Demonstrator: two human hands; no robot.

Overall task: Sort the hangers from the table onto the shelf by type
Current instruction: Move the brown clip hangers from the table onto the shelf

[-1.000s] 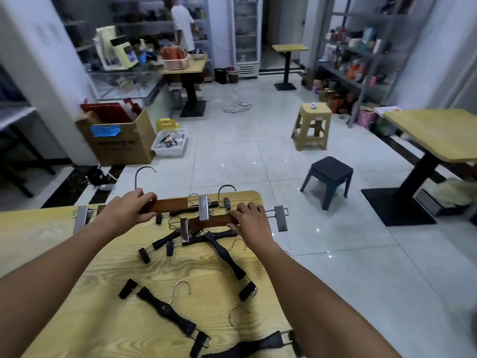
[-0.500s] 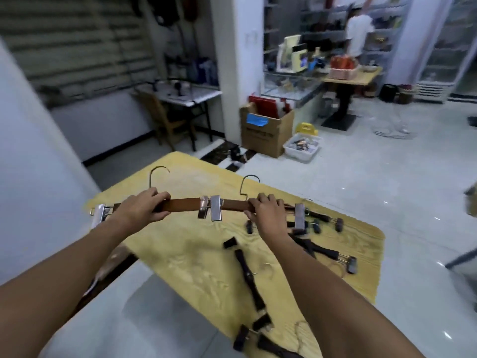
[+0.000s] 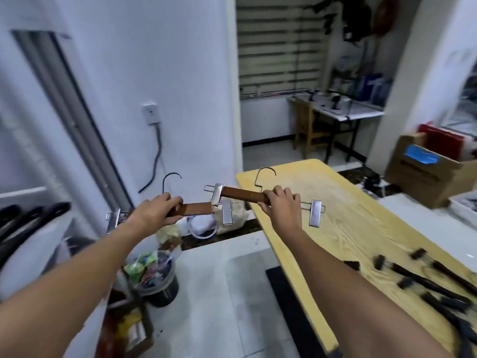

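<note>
While both hands are occupied, the task stands at a carrying stage, in my judgement, with most of the sorting left to do. The left hand (image 3: 154, 211) has its fingers (image 3: 169, 200) curled round the brown bar of the first wooden clip hanger (image 3: 196, 208). It holds the hanger in the air over the floor (image 3: 227, 293), just off the edge of the yellow wood-grain surface (image 3: 356, 223). The right hand (image 3: 282, 206) grips the second wooden clip hanger (image 3: 242, 194) in like manner, fingers (image 3: 280, 192) wrapped over the bar, above a rounded corner of that surface. The two bars meet roughly end to end between the hands, and whether they touch cannot be told. Neither hanger is yet placed anywhere. Several black clip hangers (image 3: 436, 282) lie in a loose group on the surface at the lower right, unsorted. Dark hanger-like shapes (image 3: 28, 218) show at the left edge, blurred, and whether they sit on the shelf cannot be told. Assessment: two wooden items are in transit and the black type is outstanding.
</note>
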